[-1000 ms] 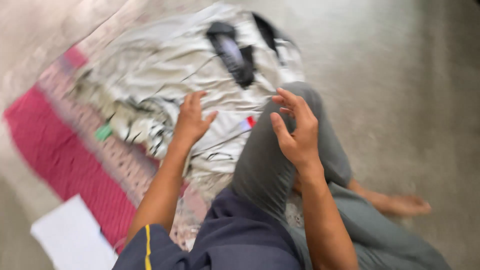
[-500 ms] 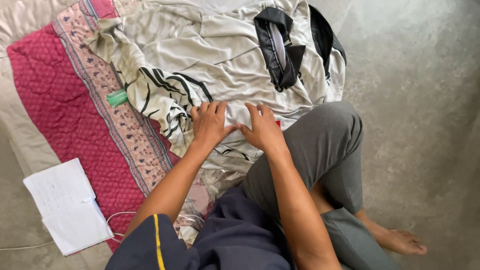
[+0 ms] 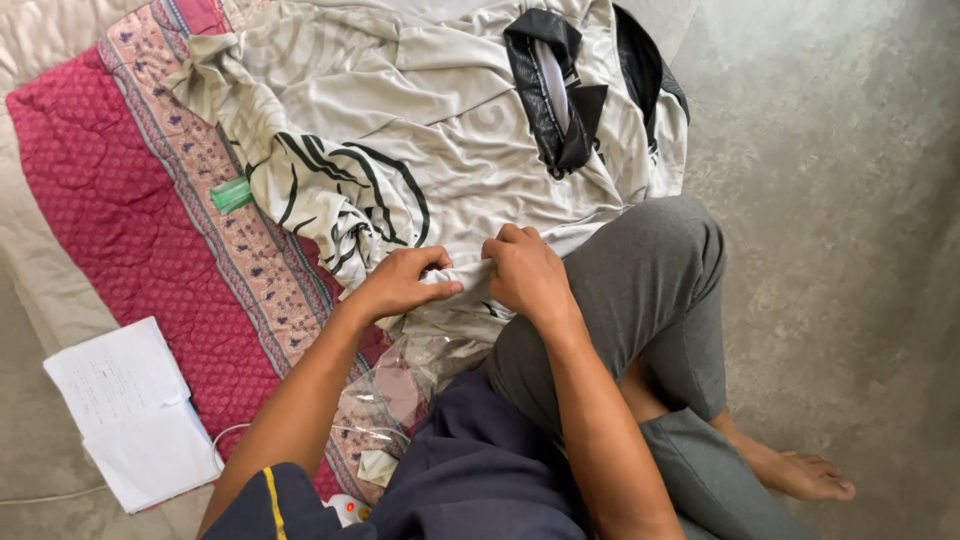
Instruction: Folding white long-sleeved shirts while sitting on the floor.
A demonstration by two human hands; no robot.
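Seated on a concrete floor, a person pinches the near hem of a grey striped shirt point(image 3: 400, 130) with left hand point(image 3: 405, 282) and right hand point(image 3: 525, 272) close together; it lies across a red quilt point(image 3: 120, 190).

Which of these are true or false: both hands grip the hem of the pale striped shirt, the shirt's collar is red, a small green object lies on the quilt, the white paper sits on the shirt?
1. Both the left hand and the right hand pinch the near edge of the pale satin shirt with black stripes. True.
2. The shirt's collar is red. False: it is black.
3. A small green object lies on the red patterned quilt. True.
4. The white paper sits on the shirt. False: it lies on the floor beside the quilt.
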